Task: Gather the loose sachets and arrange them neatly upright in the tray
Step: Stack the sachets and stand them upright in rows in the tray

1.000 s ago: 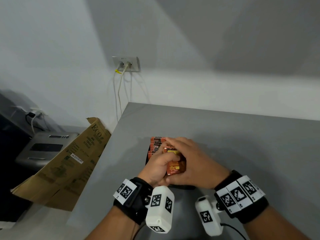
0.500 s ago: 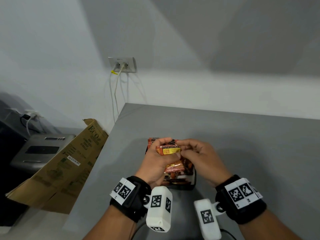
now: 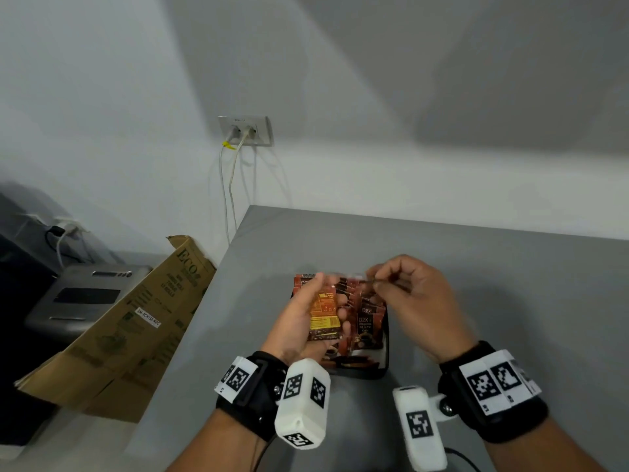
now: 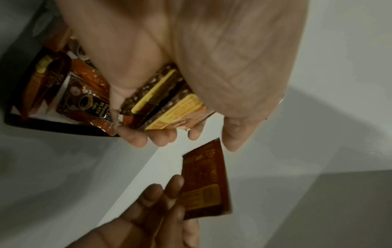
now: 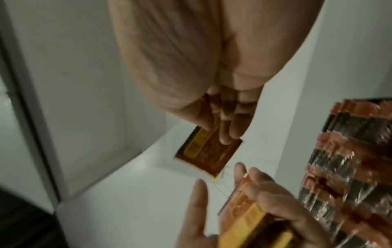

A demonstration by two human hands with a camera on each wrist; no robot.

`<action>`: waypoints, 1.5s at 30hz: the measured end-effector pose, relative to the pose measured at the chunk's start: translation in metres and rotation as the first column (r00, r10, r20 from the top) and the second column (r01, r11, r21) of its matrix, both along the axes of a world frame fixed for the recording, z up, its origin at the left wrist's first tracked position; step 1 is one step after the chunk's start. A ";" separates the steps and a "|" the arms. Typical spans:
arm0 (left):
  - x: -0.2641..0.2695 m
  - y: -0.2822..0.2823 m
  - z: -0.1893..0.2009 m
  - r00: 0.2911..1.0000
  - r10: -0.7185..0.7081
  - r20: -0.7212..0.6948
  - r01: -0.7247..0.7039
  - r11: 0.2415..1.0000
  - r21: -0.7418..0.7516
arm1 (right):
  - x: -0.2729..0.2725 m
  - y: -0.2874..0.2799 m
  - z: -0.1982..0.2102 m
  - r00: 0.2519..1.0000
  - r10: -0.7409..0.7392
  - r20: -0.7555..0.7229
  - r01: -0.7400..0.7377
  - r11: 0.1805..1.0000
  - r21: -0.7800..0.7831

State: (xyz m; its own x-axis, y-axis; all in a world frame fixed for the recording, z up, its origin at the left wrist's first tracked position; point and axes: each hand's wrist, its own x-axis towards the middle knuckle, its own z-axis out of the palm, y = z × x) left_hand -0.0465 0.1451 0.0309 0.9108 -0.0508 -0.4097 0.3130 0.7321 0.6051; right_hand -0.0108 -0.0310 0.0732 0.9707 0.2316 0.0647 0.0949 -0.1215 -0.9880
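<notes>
On the flat grey desk (image 3: pixel 476 267) stands a small black tray (image 3: pixel 386 356), its near rim just in front of the two wrists, and inside it glossy brown-and-orange coffee sachets (image 3: pixel 369 327) stand upright in a packed row, their printed faces toward the person. The left hand (image 3: pixel 299 321) is raised above the left part of the tray with its fingers curled around a small stack of orange sachets with yellow label panels (image 3: pixel 323 316); the left wrist view shows this stack (image 4: pixel 169 109) pressed between thumb and fingers, edges roughly aligned. The right hand (image 3: pixel 412 294) is lifted over the far right side of the tray, and its grip is a pinch: thumb and fingertips close on a single dark brown sachet with a yellow label (image 5: pixel 208 151), which hangs free of the desk and apart from the stack. In the head view that single sachet is seen almost edge-on and is hard to make out. A folded brown cardboard box (image 3: pixel 119 338) leans against the left edge of the desk, and a white wall socket with two plugged cables (image 3: pixel 245 131) sits on the wall behind.
</notes>
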 end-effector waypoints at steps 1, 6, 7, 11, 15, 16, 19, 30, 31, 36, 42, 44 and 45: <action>0.001 0.000 0.001 1.000 0.002 0.009 -0.002 1.000 0.016 | -0.004 -0.001 0.002 0.998 0.059 0.037 -0.057 0.997 -0.053; 0.003 -0.003 0.007 0.993 -0.005 0.116 -0.022 0.973 0.230 | -0.015 0.001 -0.010 0.995 0.090 0.050 -0.081 0.984 -0.158; 0.003 -0.005 0.008 0.991 -0.011 0.133 -0.023 0.967 0.252 | -0.013 0.003 -0.013 0.999 0.050 0.010 -0.049 0.992 -0.117; 0.001 -0.008 0.007 0.992 -0.016 0.125 -0.014 0.973 0.232 | -0.005 0.009 -0.017 0.984 0.036 -0.176 -0.040 0.999 -0.024; -0.004 -0.001 0.012 0.999 -0.026 0.044 0.026 1.000 -0.011 | 0.003 0.000 -0.011 0.959 -0.052 -0.279 0.085 0.990 0.110; -0.005 0.001 0.013 0.998 -0.036 0.047 0.037 0.999 -0.035 | 0.004 -0.002 -0.007 0.955 -0.068 -0.290 0.116 0.982 0.152; -0.005 0.002 0.015 0.996 -0.059 0.071 0.064 0.996 -0.067 | 0.000 -0.002 0.001 0.987 -0.092 -0.128 0.087 0.995 -0.043; -0.006 -0.004 0.004 0.997 -0.027 0.074 0.021 0.996 0.083 | -0.019 0.017 0.001 1.000 0.013 0.004 -0.012 0.975 -0.221; -0.005 -0.006 0.003 0.997 -0.006 0.073 -0.005 0.990 0.143 | -0.019 0.017 0.001 1.000 0.021 -0.007 -0.022 0.976 -0.216; -0.003 -0.009 0.007 0.986 0.118 0.119 -0.154 0.915 0.374 | -0.018 0.019 0.000 0.997 0.011 -0.081 -0.023 0.988 -0.150; -0.006 -0.009 0.008 0.985 0.070 0.161 -0.143 0.854 0.501 | -0.015 0.020 -0.008 0.991 0.090 -0.095 -0.109 0.968 -0.225; -0.007 -0.005 0.009 0.992 0.092 0.088 -0.118 0.926 0.359 | -0.009 0.014 -0.012 0.992 0.027 -0.125 -0.053 0.977 -0.209; -0.007 -0.001 0.008 0.994 0.094 0.055 -0.106 0.952 0.286 | -0.007 0.010 -0.013 0.984 0.001 -0.176 -0.028 0.989 -0.146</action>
